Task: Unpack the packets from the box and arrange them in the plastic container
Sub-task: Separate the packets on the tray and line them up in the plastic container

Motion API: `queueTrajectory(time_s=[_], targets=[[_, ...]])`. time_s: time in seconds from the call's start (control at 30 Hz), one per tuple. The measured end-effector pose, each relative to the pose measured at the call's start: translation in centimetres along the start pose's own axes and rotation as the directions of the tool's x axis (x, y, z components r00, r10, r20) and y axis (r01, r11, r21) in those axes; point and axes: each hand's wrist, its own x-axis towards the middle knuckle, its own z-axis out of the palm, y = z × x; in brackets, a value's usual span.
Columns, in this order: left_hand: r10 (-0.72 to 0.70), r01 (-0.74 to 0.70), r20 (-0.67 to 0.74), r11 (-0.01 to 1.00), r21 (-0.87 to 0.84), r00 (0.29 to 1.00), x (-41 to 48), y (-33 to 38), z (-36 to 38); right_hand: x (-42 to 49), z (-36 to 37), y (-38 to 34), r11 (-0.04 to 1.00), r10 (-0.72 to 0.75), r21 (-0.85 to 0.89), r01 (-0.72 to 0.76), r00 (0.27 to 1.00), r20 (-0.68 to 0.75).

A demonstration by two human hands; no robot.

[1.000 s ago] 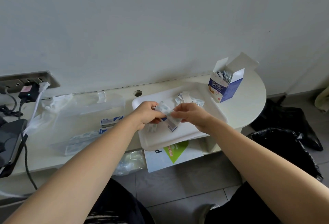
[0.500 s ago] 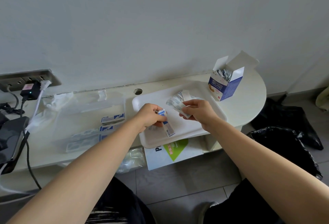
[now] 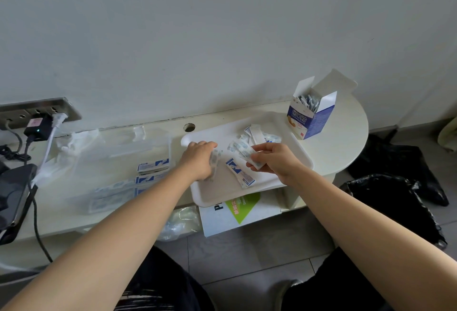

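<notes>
- The left hand (image 3: 199, 159) is lying palm down over the near left part of the white tray (image 3: 303, 162). Its fingers are curling round a pale packet (image 3: 214, 161) that is resting on the tray floor.
- The right hand (image 3: 274, 159) is hovering just above the middle of the tray. Its thumb and fingers are pinching a small bunch of packets (image 3: 243, 151), which is fanning out to the left.
- Between the two hands a blue-printed packet (image 3: 239, 172) is lying flat and aslant on the tray.
- A loose pile (image 3: 257, 133) of further packets is sitting at the far side of the tray, behind the right hand.
- The box (image 3: 309, 122) is standing upright on the desk (image 3: 346, 142), just beyond the tray's far right corner. Its flaps are standing open and more packets are showing in its mouth.
- The clear container (image 3: 118, 152) is sitting on the desk just left of the tray.
- Inside it a stack (image 3: 153, 165) of blue-and-white packets is lying by the right wall, with more packets lying flat toward the near side. How many there are is hard to tell through the plastic.
- A socket strip (image 3: 14, 112) is running along the wall at the far left. A black charger (image 3: 37, 128) is plugged into it, and cables are trailing down across the desk.
- A black bag (image 3: 395, 187) is lying crumpled on the floor to the right of the desk.
- A white sheet (image 3: 247, 214) with a green patch is showing below the desk front, under the tray.
</notes>
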Motion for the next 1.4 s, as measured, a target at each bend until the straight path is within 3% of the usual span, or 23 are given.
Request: queueTrajectory(time_s=[0.07, 0.23, 0.5, 0.7, 0.8, 0.93, 1.03, 1.17, 1.3, 1.4], targets=[[0.024, -0.027, 0.096, 0.999, 0.036, 0.995, 0.2, 0.2, 0.1, 0.0, 0.2, 0.0, 1.0, 0.019, -0.014, -0.019, 1.0, 0.024], [0.044, -0.055, 0.094, 0.991, 0.12, 0.995, 0.7, 0.3, -0.2, 0.2, 0.2, 0.2, 0.997, 0.034, -0.076, -0.03, 0.999, 0.043], [-0.102, 0.093, 0.22, 0.994, 0.049, 0.97, 0.8, 0.8, -1.1, 0.4, 0.2, 0.5, 0.996, 0.069, -0.059, -0.066, 0.997, 0.043], [-0.156, 0.138, 0.231, 0.986, 0.094, 0.96, 0.9, 1.7, -1.1, 0.9, 0.7, 0.8, 0.994, 0.04, -0.103, -0.037, 0.999, 0.021], [-0.183, 0.169, 0.171, 0.981, 0.096, 0.968, 0.5, 1.7, -0.6, 1.2, 1.4, 1.0, 0.988, 0.017, -0.154, -0.018, 1.0, -0.009], [-0.241, 0.246, 0.078, 0.967, -0.069, 0.967, -0.3, 1.5, 0.5, 1.0, 2.7, 0.9, 0.994, 0.004, -0.105, -0.002, 1.0, 0.019], [-0.273, 0.287, 0.091, 0.92, -0.269, 0.958, -0.5, 0.7, 0.7, 1.1, 3.5, 0.9, 0.998, 0.026, -0.051, -0.025, 1.0, 0.011], [-0.338, 0.353, 0.152, 0.68, -0.643, 0.929, -0.9, -0.1, 0.4, 1.3, 4.2, 0.7, 0.998, 0.055, 0.029, -0.054, 0.998, -0.03], [-0.29, 0.318, 0.181, 0.549, -0.773, 0.94, -1.7, 0.6, -0.1, 1.0, 4.6, 0.2, 0.993, 0.019, 0.116, -0.025, 0.999, 0.051], [-0.211, 0.26, 0.174, 0.518, -0.815, 0.962, -2.1, 1.8, 0.0, 0.7, 4.7, 0.0, 0.996, 0.008, 0.091, -0.02, 0.991, 0.132]])
